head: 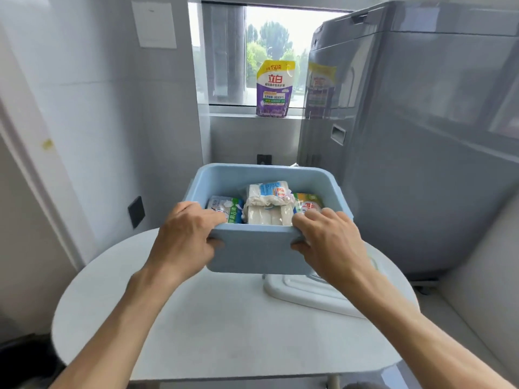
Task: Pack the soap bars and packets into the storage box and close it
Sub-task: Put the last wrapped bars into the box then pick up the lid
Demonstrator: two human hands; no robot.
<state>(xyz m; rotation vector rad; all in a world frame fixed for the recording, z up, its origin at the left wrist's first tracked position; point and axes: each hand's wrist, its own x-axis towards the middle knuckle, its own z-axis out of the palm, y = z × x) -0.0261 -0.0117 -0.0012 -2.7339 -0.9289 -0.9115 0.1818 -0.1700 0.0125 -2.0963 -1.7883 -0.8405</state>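
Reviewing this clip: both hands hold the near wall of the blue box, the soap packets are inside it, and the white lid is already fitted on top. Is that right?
Not quite. The head view shows the white lid lying on the table beside and partly under the blue box, which is open. The rest stands: the left hand and right hand hold its near wall, and the soap packets are inside.

— Left hand [184,237]?
— Forearm extended, fingers curled over, thumb underneath, clamped.
— Right hand [331,242]?
— Mirrored. Fingers hooked over, thumb below, wrist straight, bare forearm reaching forward.
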